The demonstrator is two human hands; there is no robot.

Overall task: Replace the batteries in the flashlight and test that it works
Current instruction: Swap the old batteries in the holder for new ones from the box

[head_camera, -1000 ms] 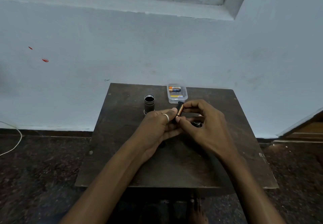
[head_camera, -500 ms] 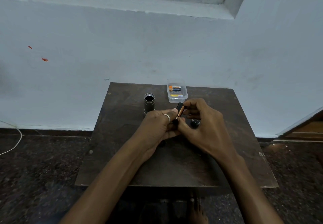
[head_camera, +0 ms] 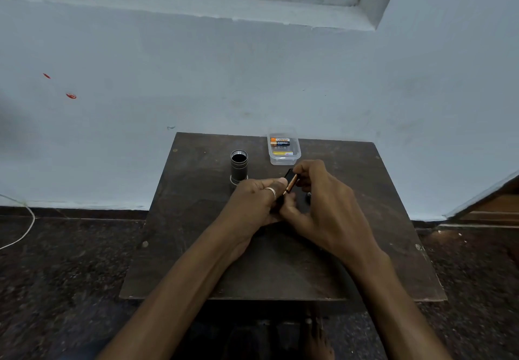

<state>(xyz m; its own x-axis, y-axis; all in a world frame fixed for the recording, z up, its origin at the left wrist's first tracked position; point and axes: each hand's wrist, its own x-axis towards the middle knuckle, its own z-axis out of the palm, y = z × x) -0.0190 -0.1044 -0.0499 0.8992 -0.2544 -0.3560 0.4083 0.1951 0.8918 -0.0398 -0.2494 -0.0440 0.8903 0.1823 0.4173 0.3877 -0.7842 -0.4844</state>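
The flashlight body [head_camera: 239,166], a dark metal tube, stands upright with its open end up at the back of the small dark table [head_camera: 196,247]. My left hand [head_camera: 254,199] grips a black battery holder [head_camera: 287,176], mostly hidden by the fingers. My right hand [head_camera: 323,199] pinches a copper-and-black battery [head_camera: 290,185] lying along that holder. A small dark round part, perhaps the flashlight cap [head_camera: 308,197], shows just behind my right hand on the table.
A clear plastic box [head_camera: 283,159] with batteries in it sits at the back of the table, right of the flashlight body. A pale wall is close behind. A white cable [head_camera: 26,225] lies on the dark floor to the left.
My hands have stayed together with only small shifts. The battery has tilted lower against the holder, and my right fingers have closed in over it.
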